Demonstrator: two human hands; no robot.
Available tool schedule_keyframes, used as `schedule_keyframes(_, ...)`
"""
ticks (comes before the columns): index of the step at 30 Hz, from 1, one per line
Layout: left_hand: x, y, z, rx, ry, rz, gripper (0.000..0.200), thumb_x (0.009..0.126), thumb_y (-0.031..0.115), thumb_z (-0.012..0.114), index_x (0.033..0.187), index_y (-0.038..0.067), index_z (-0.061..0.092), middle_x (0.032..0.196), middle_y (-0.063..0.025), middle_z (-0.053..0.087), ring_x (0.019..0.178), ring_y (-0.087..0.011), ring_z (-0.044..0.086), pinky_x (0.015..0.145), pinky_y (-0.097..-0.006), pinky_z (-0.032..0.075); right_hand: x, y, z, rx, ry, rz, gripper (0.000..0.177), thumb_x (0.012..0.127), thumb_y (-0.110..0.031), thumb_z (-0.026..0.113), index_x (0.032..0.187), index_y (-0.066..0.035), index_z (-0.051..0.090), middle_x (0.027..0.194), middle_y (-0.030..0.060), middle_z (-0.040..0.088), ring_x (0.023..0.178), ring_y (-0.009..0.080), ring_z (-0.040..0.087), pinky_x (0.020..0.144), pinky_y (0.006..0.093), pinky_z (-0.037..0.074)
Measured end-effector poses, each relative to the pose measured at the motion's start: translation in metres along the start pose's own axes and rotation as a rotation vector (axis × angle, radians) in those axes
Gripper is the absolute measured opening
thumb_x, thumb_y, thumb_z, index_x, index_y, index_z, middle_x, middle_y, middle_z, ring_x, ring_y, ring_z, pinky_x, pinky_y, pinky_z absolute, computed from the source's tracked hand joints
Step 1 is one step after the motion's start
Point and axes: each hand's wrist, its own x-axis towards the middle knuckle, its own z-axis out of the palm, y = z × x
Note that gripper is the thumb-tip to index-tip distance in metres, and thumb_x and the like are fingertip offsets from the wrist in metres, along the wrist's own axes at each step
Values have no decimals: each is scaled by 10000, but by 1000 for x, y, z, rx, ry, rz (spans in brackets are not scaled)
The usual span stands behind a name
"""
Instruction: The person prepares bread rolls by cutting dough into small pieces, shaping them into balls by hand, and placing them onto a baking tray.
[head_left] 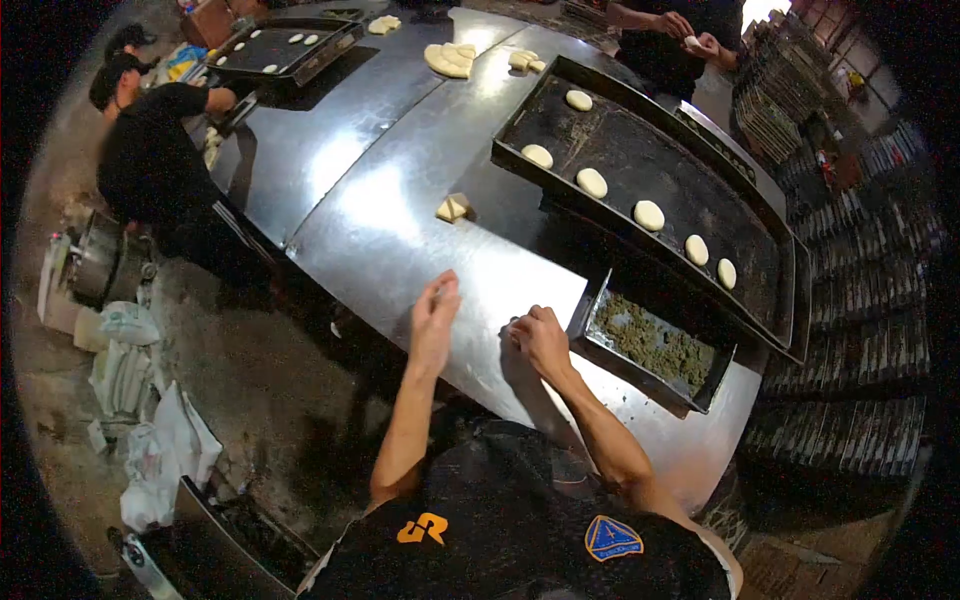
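Over the steel table (340,235), my left hand (434,318) is raised with its fingers stretched out and nothing in them. My right hand (543,342) is to the right of it, fingers curled together; what they hold, if anything, is hidden. Just right of that hand stands a metal tin of greenish crumbly filling (655,345). A few small cut pieces of dough (453,208) lie beyond my left hand. Behind the tin is a large dark baking tray (640,225) with several flat round dough pieces, one of them a dough round (649,216) near its front wall.
More dough (450,60) lies at the table's far side. Another tray (285,50) with dough rounds sits at the far left, beside a person in black (160,160). Across the table, a person's hands (700,40) hold a small pale piece. Stacked trays (850,340) stand at right.
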Motion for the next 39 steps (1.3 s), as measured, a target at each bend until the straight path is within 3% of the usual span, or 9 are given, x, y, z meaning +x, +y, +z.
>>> schedule_keyframes(6, -21, 0, -46, -13, 170, 21, 370, 962, 260, 535, 1230, 8, 493, 1281, -129, 492, 1240, -248, 462, 1071, -398, 357, 81, -132, -121, -179, 432, -190, 399, 853, -352, 625, 1110, -57, 549, 1015, 171, 441, 978, 313, 367, 858, 451, 302)
schedule_keyframes(10, -31, -16, -65, -124, 291, 14, 283, 959, 259, 545, 1158, 59, 532, 1188, -66, 556, 1149, -197, 523, 1016, -352, 405, 92, -109, -65, -186, 499, -215, 417, 847, -358, 614, 1104, -84, 435, 1017, 167, 393, 976, 317, 345, 823, 452, 263)
schedule_keyframes(13, -30, -18, -64, -147, 302, -6, 300, 956, 266, 551, 1162, 47, 544, 1173, -67, 562, 1127, -188, 529, 1004, -344, 409, 45, 7, 55, -420, 105, -178, 401, 868, -393, 554, 1069, -46, 553, 972, 187, 477, 901, 345, 461, 796, 487, 347)
schedule_keyframes(22, 104, -3, -32, 409, 108, 39, 489, 926, 373, 579, 1222, -16, 558, 1157, -105, 598, 1069, -196, 551, 894, -312, 433, 50, 6, 45, -397, -19, -90, 385, 891, -319, 505, 1116, -7, 512, 1005, 189, 506, 923, 325, 487, 813, 451, 381)
schedule_keyframes(24, 153, -13, -23, 561, 127, 243, 354, 914, 282, 601, 1095, -20, 636, 1000, -153, 656, 907, -237, 628, 798, -328, 489, 34, -6, 26, -402, -183, 42, 389, 895, -277, 499, 1103, 52, 506, 1036, 246, 505, 984, 378, 482, 803, 504, 427)
schedule_keyframes(26, 206, -28, -27, 721, 134, 365, 364, 875, 286, 642, 1103, 2, 645, 1004, -185, 652, 913, -268, 631, 799, -357, 492, 29, -17, -7, -503, -624, 55, 398, 846, -273, 567, 1037, 76, 543, 1024, 293, 509, 982, 426, 490, 804, 528, 454)
schedule_keyframes(30, 241, -33, -3, 1329, 265, 349, 355, 813, 286, 662, 1060, 33, 651, 961, -211, 621, 897, -384, 580, 806, -444, 466, -12, 3, -44, -78, -387, 58, 355, 784, -242, 686, 991, 39, 620, 970, 262, 563, 893, 390, 564, 790, 480, 483)
schedule_keyframes(34, 212, -43, 14, 1350, 187, 768, 152, 826, 112, 604, 957, 34, 591, 873, -154, 593, 794, -346, 542, 749, -432, 435, -39, -7, -178, 181, -96, 328, 331, 796, -281, 678, 997, -17, 678, 943, 165, 661, 841, 245, 640, 762, 379, 507)
schedule_keyframes(39, 161, -39, 32, 833, -87, 582, 227, 873, 110, 615, 1066, 26, 531, 911, -104, 584, 823, -240, 551, 786, -364, 450, -75, 149, -304, -1, 851, 410, 260, 774, -193, 697, 942, 2, 661, 857, 125, 680, 783, 200, 649, 718, 349, 510)
